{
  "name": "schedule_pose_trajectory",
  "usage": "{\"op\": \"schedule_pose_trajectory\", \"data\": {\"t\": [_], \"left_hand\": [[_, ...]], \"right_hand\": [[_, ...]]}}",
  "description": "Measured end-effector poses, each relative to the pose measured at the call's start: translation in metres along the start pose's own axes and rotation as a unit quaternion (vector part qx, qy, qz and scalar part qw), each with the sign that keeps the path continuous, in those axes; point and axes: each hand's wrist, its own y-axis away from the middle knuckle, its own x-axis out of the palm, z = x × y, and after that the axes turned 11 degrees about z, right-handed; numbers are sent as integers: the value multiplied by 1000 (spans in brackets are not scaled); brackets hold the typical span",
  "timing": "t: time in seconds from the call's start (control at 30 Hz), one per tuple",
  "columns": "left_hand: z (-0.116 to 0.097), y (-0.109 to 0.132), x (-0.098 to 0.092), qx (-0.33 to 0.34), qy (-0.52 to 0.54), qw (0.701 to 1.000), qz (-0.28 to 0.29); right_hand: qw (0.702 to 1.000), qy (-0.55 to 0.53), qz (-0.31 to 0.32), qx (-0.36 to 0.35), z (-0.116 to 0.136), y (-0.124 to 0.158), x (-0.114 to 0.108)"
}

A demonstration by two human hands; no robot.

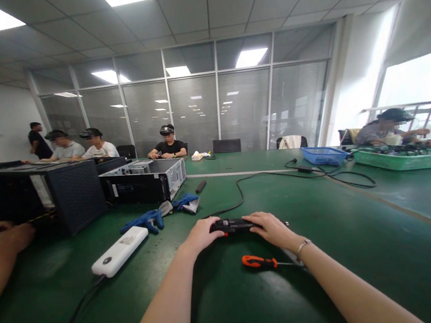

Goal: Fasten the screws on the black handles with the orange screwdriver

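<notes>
Left hand (pixel 202 234) and right hand (pixel 269 227) both gripping black device (pixel 236 225), one toward each end, near side of table (pixel 357 254). Screwdriver (pixel 258 262) lies nearer; power strip (pixel 121 250) left, gloves (pixel 147 221) far left.

Black with red accent on the held device (pixel 237 226). Orange and black on the screwdriver handle (pixel 258 262) — grey on the shaft (pixel 288 263). Blue and pale grey on the gloves (pixel 150 221); white on the corded unit (pixel 120 251); dark green on the table (pixel 372 246).
</notes>
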Motion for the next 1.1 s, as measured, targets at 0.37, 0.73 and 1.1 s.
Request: {"op": "schedule_pose_trajectory", "data": {"t": [0.37,0.73,1.1], "left_hand": [[1,-1,3,-1,-14,1000,-1],[-7,-3,2,-13,-36,999,14],[-6,-3,13,23,-25,999,7]], "right_hand": [[999,-33,-12,10,0,1,3],[997,-66,-10,28,-6,-6,10],[997,-41,-62,24,27,6,-7]]}}
